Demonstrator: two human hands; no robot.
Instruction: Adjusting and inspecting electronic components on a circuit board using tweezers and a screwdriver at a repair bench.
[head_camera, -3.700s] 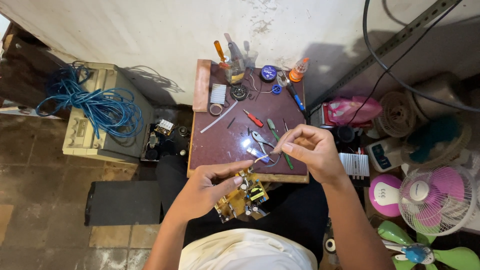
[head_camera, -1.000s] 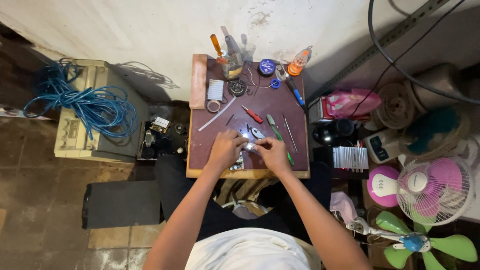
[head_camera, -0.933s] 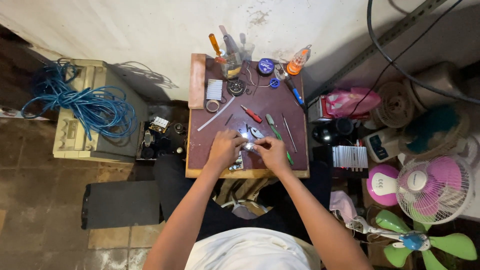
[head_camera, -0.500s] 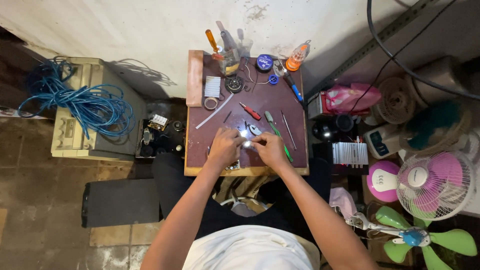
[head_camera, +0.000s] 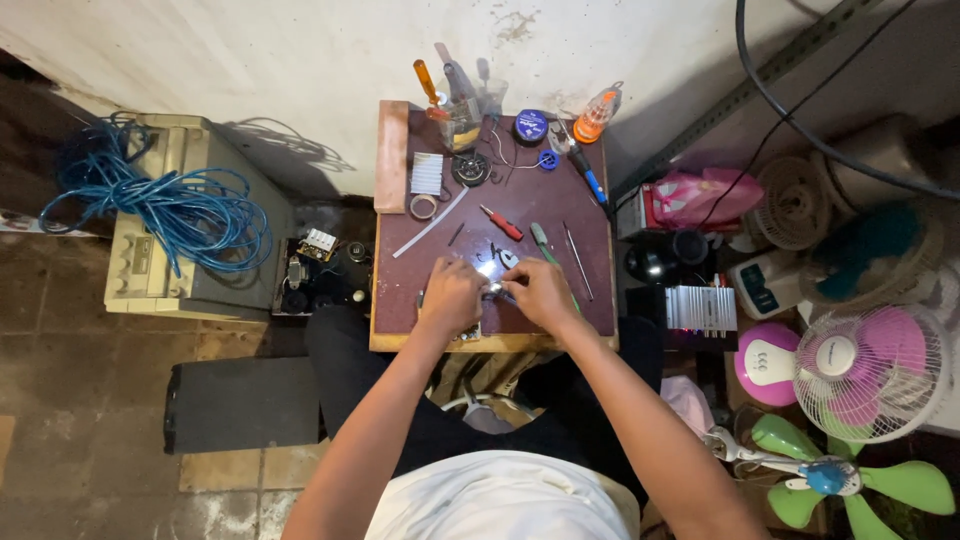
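Note:
Both my hands rest near the front edge of a small dark-red worktable. My left hand covers a small circuit board, of which only an edge shows below the fingers. My right hand is closed on a small metal tool whose shiny tip sits between the two hands. A red-handled screwdriver and a green-handled tool lie just beyond my fingers.
At the table's back stand an orange-handled screwdriver, a blue solder reel, an orange bottle and a tape roll. A blue cable coil lies on a box at left. Fans crowd the right.
Earlier I held the circuit board in my left hand over my lap; both hands have since moved forward onto the table and stay close together there.

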